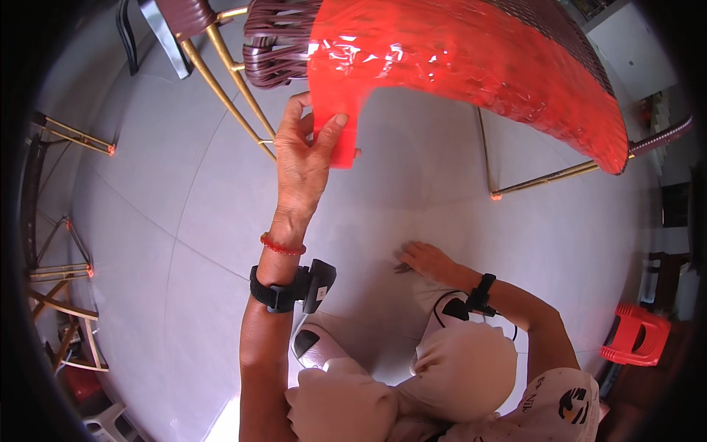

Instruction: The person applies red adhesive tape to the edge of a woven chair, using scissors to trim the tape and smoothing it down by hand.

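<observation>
I pinch glossy red plastic film strip (343, 153), upper centre, with left hand (302, 156); best pull evenly, avoiding creases. Right hand (434, 265), lower centre: cannot tell grip.

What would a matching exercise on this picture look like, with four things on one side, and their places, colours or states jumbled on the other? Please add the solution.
Things:
1. Left hand
2. Right hand
3. Plastic stool
4. Slim frame legs at the upper left

Places, colours or states:
A. Gold-coloured
B. Gripping the loose, hanging end of the red film
C. Red, near the right rim of the picture
D. Held low, close to a shoe

Right pairs: 1-B; 2-D; 3-C; 4-A
</observation>
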